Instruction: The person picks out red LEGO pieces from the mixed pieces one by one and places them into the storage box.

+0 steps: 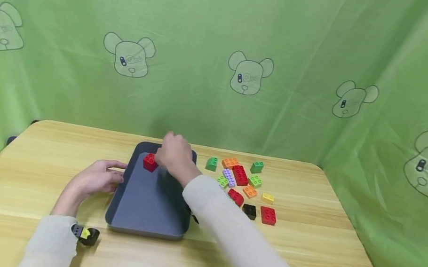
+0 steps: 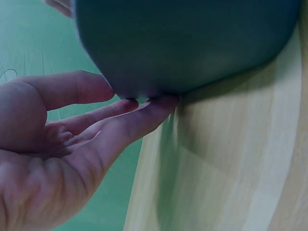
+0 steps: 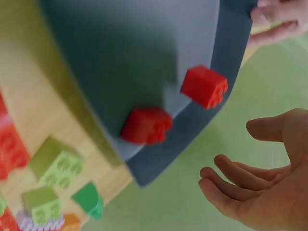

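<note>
On the table lies a dark grey tray (image 1: pixel 153 209), with my left hand (image 1: pixel 100 176) at its left wall. In the left wrist view the extended fingertips of my left hand (image 2: pixel 96 125) touch the tray's outer side (image 2: pixel 192 53). My right hand (image 1: pixel 177 153) hovers over the tray's far end, hiding part of it in the head view. Its fingers are loosely bent with nothing between them in the right wrist view (image 3: pixel 260 178). Two red toy bricks stand apart inside the tray: one (image 3: pixel 204 86) in the far left corner, another (image 3: pixel 146 126) near the far right corner.
Right of the tray several loose bricks are scattered: orange (image 1: pixel 230 162), green (image 1: pixel 211 164), purple (image 1: pixel 228 177), black (image 1: pixel 249 211), yellow (image 1: pixel 267 198) and red (image 1: pixel 268 215). A green curtain (image 1: pixel 186 95) hangs behind the wooden table (image 1: pixel 302 263).
</note>
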A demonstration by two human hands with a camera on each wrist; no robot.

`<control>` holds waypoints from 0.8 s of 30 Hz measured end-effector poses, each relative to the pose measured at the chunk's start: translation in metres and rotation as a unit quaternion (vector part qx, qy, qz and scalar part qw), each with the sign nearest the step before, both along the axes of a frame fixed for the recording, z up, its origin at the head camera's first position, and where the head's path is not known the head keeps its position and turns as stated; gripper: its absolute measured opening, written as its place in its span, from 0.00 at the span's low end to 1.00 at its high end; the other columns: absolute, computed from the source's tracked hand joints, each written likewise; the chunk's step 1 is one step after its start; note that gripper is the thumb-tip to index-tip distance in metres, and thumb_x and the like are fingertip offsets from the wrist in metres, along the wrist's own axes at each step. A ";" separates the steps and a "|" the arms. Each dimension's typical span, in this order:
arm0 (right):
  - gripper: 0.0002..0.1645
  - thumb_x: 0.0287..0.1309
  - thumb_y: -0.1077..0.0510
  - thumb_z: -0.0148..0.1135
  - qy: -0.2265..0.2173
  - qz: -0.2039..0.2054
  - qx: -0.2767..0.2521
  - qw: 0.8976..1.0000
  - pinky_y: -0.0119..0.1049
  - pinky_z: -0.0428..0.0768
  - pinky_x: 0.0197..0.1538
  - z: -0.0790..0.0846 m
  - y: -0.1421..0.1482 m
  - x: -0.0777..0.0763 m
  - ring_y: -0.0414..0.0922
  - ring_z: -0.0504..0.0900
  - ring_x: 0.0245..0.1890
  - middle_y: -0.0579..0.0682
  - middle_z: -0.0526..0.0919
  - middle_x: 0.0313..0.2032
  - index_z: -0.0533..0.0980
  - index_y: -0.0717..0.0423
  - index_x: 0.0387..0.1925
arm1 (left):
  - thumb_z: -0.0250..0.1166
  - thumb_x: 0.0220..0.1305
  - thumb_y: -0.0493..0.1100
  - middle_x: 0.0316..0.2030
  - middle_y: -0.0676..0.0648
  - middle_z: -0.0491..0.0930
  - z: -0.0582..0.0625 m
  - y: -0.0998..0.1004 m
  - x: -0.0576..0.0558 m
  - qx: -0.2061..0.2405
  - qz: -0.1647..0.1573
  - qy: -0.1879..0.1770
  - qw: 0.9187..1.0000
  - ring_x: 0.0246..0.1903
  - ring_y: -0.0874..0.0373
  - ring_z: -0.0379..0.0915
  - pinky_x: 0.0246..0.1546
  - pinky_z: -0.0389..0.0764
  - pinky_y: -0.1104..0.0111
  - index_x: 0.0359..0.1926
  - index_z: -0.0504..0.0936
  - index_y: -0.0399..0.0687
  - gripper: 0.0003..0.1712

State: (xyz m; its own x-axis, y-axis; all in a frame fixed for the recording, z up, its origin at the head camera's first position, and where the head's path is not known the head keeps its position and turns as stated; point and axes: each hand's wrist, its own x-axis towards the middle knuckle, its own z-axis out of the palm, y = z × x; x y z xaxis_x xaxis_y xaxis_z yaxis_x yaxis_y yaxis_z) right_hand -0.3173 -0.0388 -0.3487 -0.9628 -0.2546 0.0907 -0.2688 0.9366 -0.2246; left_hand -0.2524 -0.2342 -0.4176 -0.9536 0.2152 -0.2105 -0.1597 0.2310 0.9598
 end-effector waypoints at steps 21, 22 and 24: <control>0.17 0.50 0.64 0.55 -0.020 -0.122 -0.069 0.990 0.39 0.83 0.35 0.005 0.146 -0.033 0.54 0.77 0.38 0.63 0.78 0.41 0.73 0.66 0.44 | 0.52 0.65 0.30 0.57 0.25 0.70 -0.001 -0.001 0.001 0.004 -0.005 0.002 1.000 0.56 0.37 0.71 0.54 0.79 0.58 0.68 0.56 0.27 0.31; 0.16 0.51 0.63 0.55 -0.025 -0.132 -0.068 0.989 0.41 0.83 0.38 0.003 0.152 -0.034 0.55 0.76 0.41 0.64 0.77 0.42 0.74 0.66 0.43 | 0.51 0.65 0.30 0.57 0.25 0.70 -0.001 -0.001 0.001 0.004 -0.004 0.002 1.000 0.56 0.37 0.71 0.54 0.79 0.58 0.68 0.56 0.27 0.31; 0.16 0.54 0.60 0.56 -0.033 -0.148 -0.060 0.987 0.42 0.82 0.42 -0.004 0.164 -0.035 0.55 0.75 0.44 0.64 0.77 0.44 0.74 0.66 0.43 | 0.51 0.65 0.30 0.56 0.25 0.70 -0.001 -0.001 0.001 0.006 -0.004 0.002 1.000 0.56 0.37 0.71 0.54 0.79 0.58 0.67 0.56 0.27 0.31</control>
